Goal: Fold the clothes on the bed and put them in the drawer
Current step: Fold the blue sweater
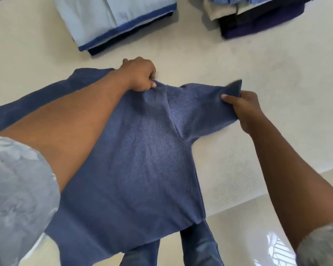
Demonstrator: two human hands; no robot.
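Folding step in hand: a blue knit short-sleeved shirt (142, 160) lies flat at the near edge of the cream-sheeted bed (238, 60), its hem hanging over that edge toward the person's blue jeans (200, 246). The left grip (140, 75) is clenched on a pinch of fabric at the neck/shoulder line, the shirt's far end. The right grip (246, 110) is grasping the cuff end of one sleeve, and a cuff corner sticks up past the fingers. The shirt's long axis runs from the near edge to the far; the held sleeve sticks out sideways to the bed's right.

Key relation: the shirt body lies left of the right grip, so the sleeve likely travels leftward across the chest, with the left grip as anchor. The right grip is nearer for that. The other sleeve runs out under the left forearm.

Toward the far edge, well apart from the shirt, sit a folded light-blue stack (113, 22) and a dark purple stack (258, 20). No drawer is in view.
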